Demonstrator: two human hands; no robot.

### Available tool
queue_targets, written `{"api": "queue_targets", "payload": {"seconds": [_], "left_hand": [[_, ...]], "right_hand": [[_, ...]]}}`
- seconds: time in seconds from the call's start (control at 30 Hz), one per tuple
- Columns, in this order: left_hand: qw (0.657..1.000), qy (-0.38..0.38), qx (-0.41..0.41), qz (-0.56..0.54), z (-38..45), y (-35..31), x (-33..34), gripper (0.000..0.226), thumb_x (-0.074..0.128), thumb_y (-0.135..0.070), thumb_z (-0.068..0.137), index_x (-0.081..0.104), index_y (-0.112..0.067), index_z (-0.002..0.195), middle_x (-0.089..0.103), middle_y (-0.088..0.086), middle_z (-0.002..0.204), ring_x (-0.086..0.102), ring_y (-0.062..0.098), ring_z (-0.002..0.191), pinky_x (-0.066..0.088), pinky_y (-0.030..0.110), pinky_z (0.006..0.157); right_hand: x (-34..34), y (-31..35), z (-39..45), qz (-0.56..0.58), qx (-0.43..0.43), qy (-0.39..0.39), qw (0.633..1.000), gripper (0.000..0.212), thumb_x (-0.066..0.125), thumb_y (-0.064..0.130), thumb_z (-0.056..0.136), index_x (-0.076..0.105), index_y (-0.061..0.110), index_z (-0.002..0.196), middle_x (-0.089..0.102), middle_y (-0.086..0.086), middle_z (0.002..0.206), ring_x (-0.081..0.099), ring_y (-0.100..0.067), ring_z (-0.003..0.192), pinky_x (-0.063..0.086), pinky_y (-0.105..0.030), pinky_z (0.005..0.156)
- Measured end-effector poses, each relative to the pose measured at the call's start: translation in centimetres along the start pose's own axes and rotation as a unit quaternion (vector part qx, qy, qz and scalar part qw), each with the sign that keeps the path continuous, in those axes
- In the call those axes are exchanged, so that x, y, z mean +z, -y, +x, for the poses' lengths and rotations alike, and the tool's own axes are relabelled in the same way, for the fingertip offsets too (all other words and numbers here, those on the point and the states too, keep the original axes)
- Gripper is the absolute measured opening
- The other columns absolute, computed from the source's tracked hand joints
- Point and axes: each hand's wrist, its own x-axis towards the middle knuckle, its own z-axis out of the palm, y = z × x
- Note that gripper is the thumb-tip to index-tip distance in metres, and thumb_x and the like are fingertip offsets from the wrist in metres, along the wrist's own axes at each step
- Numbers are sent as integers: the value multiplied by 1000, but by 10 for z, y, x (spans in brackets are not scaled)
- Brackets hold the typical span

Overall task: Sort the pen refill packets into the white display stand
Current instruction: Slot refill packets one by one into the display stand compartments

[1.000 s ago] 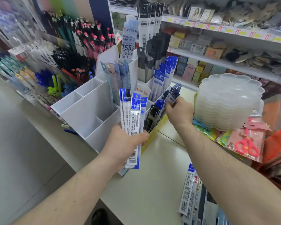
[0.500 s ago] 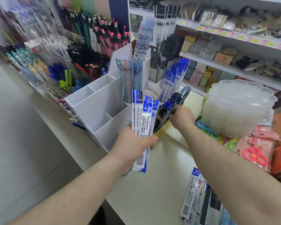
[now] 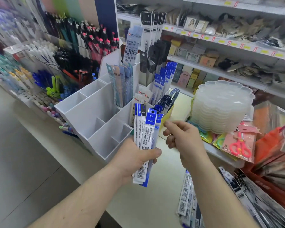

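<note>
Left hand [image 3: 138, 159] grasps fan of blue refill packets [image 3: 146, 142] at frame centre, just before white display stand [image 3: 95, 116]. Right hand [image 3: 182, 137] beside fan, fingers loosely curled, holding nothing. Risk: fanned packets slip from thumb; mis-slotting among mixed right-side compartments; loose packets [image 3: 187, 199] at lower right overlooked.

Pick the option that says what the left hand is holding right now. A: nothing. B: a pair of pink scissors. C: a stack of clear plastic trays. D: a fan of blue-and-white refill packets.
D: the left hand grips a fan of blue-and-white refill packets, its thumb across their front.
</note>
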Motion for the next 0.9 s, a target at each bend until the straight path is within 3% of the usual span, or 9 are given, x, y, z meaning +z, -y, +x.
{"api": "queue_targets", "payload": {"seconds": [0.07,0.13,0.23,0.37,0.47,0.6,0.73,0.83,0.9], "left_hand": [[999,36,6,12,-1,-2,3,29,70,7,82,63,-15,101,66,2,69,63,18,60,54,29,59],[996,79,2,27,-2,-2,6,32,63,13,84,65,-13,103,65,3,69,61,15,59,52,26,56],[990,133,-19,33,-5,-1,9,31,61,13,83,66,-9,104,65,5,72,61,13,61,51,24,56],[982,182,-53,-8,-8,-2,6,34,64,-1,83,64,-13,115,72,4,81,68,16,71,54,25,63],[981,186,-56,-22,-10,-4,2,35,61,-1,83,64,-12,116,74,9,88,72,22,77,57,29,66],[983,175,-52,-26,-11,-4,-1,45,59,-7,75,62,-11,119,75,14,98,73,29,86,59,32,71],[986,148,-63,-46,-11,-4,-2,27,52,3,96,64,-7,118,75,14,103,74,25,88,61,33,72],[992,104,-57,-51,-8,-3,-2,27,53,2,96,63,-12,117,76,12,102,74,24,86,61,33,72],[994,80,-43,-54,-7,-2,-2,28,58,3,93,62,-16,113,76,12,99,74,24,82,62,33,72]], "right_hand": [[3,0,-23,-1,9,57,998,8,70,22,90,73,15,91,66,9,66,49,-6,49,39,-21,49],[7,-5,-34,6,17,92,996,6,70,13,90,74,12,95,73,-1,76,55,-9,53,42,-21,46],[8,-13,-42,12,8,82,997,9,69,4,89,74,11,92,75,-14,85,58,-21,59,44,-27,43],[-1,-16,-47,37,2,61,997,13,64,2,92,73,11,89,76,-12,85,61,-26,63,43,-29,42],[-2,-17,-50,59,-3,61,996,15,60,3,95,72,10,90,74,-15,86,60,-24,62,41,-28,43],[-3,-18,-51,61,-10,47,997,18,56,10,99,71,13,89,74,-1,76,54,-6,51,42,-22,42],[-5,-21,-49,91,-4,-1,996,25,51,15,102,68,12,84,70,0,68,54,-8,53,45,-21,48],[-9,-24,-43,122,1,-79,989,26,48,20,104,58,13,81,65,-6,66,63,-21,64,52,-36,65],[-11,-23,-41,152,-3,-104,983,25,45,21,105,53,13,83,58,-4,60,60,-20,57,52,-35,57]]}}
